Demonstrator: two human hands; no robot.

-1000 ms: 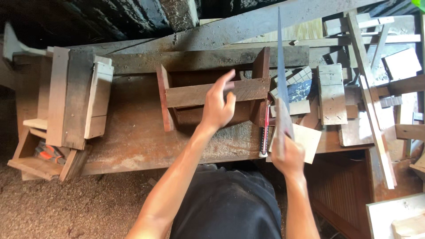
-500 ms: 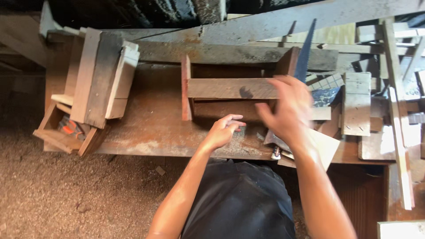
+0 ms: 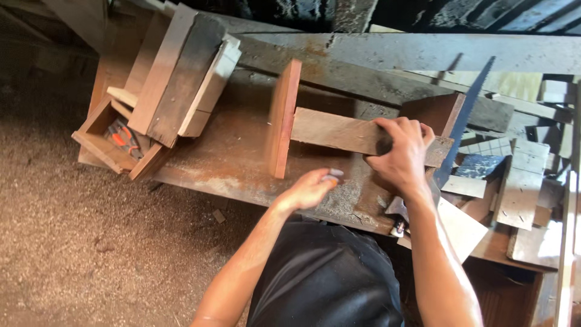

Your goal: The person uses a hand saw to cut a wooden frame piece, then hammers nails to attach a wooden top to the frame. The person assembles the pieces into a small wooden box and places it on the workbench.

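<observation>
Head view: compared with half a second ago, the right hand [image 3: 402, 154] is no longer a blur above the wood. It now lies pressed on the right end of the crosspiece [image 3: 357, 134], fingers wrapped over its top edge. The left hand [image 3: 311, 189] sits a little nearer the middle of the workbench [image 3: 224, 160], curled loosely with the fingertips pinched on something small and pale; what that is cannot be told. The two hands are apart, the left at about 7 o'clock from the right.

The crosspiece is a flat reddish board at the centre of the bench. Its long axis runs nearly sideways across the picture, from 9 o'clock to 3 o'clock, dipping slightly toward the right. Its left end butts against an upright board [image 3: 283, 118] standing on edge, and its right end meets a darker upright board [image 3: 433, 112] under the right hand.

A handsaw [image 3: 463, 124] leans just beside the right hand at 2 o'clock, blade tip pointing to 1 o'clock, teeth facing right. At 10 o'clock on the bench stands a stack of planks [image 3: 178, 75] over an open wooden box [image 3: 97, 130] holding pliers [image 3: 124, 139] with orange grips. Wood offcuts [image 3: 520, 181] lie at 3 o'clock. Sawdust covers the floor [image 3: 72, 242] at 8 o'clock.
</observation>
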